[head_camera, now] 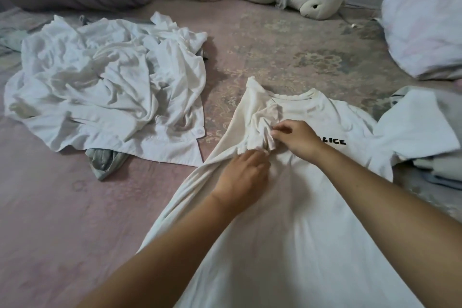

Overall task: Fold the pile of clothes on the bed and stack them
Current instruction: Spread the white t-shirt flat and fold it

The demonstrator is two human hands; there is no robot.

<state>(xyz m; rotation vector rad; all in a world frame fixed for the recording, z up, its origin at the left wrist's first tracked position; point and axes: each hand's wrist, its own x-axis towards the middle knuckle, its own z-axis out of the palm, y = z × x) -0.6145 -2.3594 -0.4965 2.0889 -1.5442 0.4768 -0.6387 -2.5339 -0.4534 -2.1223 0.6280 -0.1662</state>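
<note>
While the white cotton T-shirt with black lettering (287, 207) lies spread on the pink patterned bed sheet (62, 207), left hand (241, 177) and right hand (295, 139) pinch its bunched sleeve (261, 132), probably to straighten it for folding, the crumpled white clothes pile (107, 97) waiting beyond.

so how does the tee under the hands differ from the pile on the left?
The tee lies spread out lengthwise; the pile is crumpled in a heap. The tee is one garment with black lettering; the pile holds several, grey among them. Both hands, left hand and right hand, pinch the tee's bunched sleeve; nothing touches the pile. Both are mostly white.
</note>
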